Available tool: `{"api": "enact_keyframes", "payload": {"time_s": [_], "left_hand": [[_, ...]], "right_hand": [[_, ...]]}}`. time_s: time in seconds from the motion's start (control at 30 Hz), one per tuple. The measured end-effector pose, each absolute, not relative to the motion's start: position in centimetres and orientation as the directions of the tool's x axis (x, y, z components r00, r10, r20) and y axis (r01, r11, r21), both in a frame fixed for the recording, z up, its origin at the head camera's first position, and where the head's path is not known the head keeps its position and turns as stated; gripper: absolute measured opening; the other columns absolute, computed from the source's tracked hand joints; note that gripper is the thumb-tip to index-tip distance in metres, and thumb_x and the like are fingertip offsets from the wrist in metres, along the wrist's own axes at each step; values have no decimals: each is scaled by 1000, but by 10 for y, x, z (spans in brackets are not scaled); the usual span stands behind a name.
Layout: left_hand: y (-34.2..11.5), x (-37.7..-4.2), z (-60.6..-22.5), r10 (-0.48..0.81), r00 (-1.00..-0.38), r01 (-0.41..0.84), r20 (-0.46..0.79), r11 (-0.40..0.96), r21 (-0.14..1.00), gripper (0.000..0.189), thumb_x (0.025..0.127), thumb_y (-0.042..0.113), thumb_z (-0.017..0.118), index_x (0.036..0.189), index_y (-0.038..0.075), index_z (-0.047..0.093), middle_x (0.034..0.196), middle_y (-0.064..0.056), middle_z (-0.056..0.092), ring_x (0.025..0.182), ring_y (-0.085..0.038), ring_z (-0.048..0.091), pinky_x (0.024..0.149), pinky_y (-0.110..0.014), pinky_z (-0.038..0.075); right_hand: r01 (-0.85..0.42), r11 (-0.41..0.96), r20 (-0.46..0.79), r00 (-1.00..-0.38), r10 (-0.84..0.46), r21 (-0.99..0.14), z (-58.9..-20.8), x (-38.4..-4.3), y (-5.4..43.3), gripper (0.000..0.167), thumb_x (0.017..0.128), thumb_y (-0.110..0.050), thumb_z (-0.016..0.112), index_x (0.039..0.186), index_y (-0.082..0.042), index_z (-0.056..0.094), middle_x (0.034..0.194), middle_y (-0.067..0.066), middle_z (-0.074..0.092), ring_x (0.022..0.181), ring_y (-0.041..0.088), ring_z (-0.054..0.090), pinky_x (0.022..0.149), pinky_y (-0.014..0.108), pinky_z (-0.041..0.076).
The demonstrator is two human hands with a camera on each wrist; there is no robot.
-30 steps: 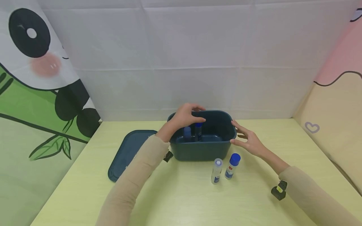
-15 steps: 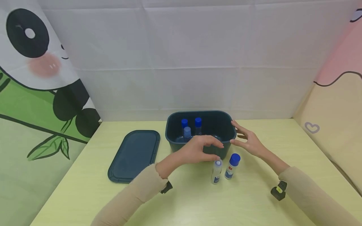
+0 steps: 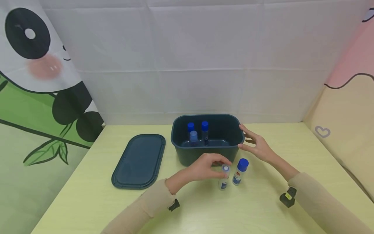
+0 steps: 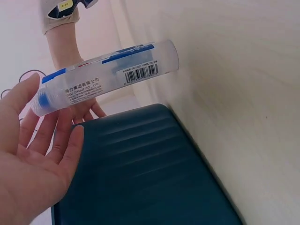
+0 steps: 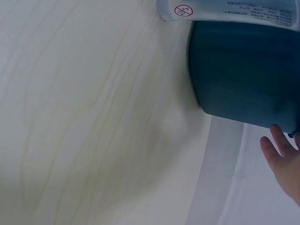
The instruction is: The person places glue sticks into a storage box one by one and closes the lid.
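Note:
A clear glue bottle (image 3: 223,184) with a translucent cap stands on the table in front of the dark teal bin (image 3: 190,155). My left hand (image 3: 205,167) pinches it near the cap, thumb on the near side and fingers behind. In the left wrist view the glue bottle (image 4: 112,75) shows its barcode label, with my left hand (image 4: 37,164) at the capped end. My right hand (image 3: 258,148) rests its fairly straight fingertips on the bin's right rim. To the right of the glue bottle stands a blue-capped bottle (image 3: 240,172).
Inside the bin, toward its left, stand two blue-capped bottles (image 3: 205,133) and one lighter-capped bottle (image 3: 193,138). A dark teal lid (image 3: 138,161) lies flat on the table at left. Behind the bin hangs a pale cloth backdrop (image 3: 201,65).
My left hand has come out from over the bin toward me and down to the right, closing on the glue bottle. The right hand has stayed at the rim.

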State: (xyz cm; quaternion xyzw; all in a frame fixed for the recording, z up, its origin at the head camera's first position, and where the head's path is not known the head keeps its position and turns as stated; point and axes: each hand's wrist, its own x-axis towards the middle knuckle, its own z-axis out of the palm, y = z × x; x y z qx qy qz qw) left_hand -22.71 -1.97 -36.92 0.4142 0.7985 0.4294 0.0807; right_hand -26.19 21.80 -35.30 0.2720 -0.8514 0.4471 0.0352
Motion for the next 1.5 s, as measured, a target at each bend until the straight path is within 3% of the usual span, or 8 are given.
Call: {"api": "enact_keyframes", "payload": {"time_s": [0.2, 0.5, 0.83, 1.13, 1.5], "left_hand": [[-19, -227, -370, 721, -667, 546, 189, 301, 782, 31, 78, 13, 72, 107, 4, 65, 102, -2, 66, 88, -2, 54, 83, -17, 45], [-22, -227, -364, 750, -628, 604, 210, 299, 739, 30, 78, 15, 71, 107, 5, 66, 103, -2, 67, 93, 0, 57, 84, -14, 45], [-37, -231, -300, 697, -610, 667, 378, 195, 719, 29, 77, 13, 72, 104, 3, 67, 99, -4, 68, 88, -5, 59, 78, -22, 50], [-41, -255, -244, 572, -663, 664, 482, 154, 731, 29, 77, 7, 72, 104, -1, 66, 89, -8, 65, 76, -12, 60, 71, -27, 53], [-43, -296, -270, 522, -741, 608, 422, 255, 752, 30, 78, 12, 71, 106, 3, 66, 91, -6, 64, 79, -13, 59, 72, -24, 52]], "right_hand": [[-495, 450, 304, -849, -432, -744, -352, -260, 216, 66, 83, 2, 58, 139, 8, 24, 144, 29, 19, 117, 52, 37, 92, 61, 34], [-492, 463, 297, -852, -431, -737, -349, -258, 214, 65, 84, 0, 58, 139, 8, 24, 143, 29, 19, 117, 51, 38, 93, 60, 34], [-492, 462, 294, -850, -436, -737, -350, -259, 214, 66, 84, -1, 58, 139, 8, 24, 143, 29, 19, 117, 52, 38, 93, 61, 34], [-476, 467, 282, -860, -426, -746, -377, -281, 227, 71, 84, -6, 61, 144, -7, 22, 146, 21, 22, 119, 47, 39, 95, 57, 35], [-476, 471, 282, -860, -426, -742, -346, -257, 213, 65, 84, 0, 58, 139, 8, 24, 142, 30, 23, 117, 51, 39, 94, 59, 34]]}}
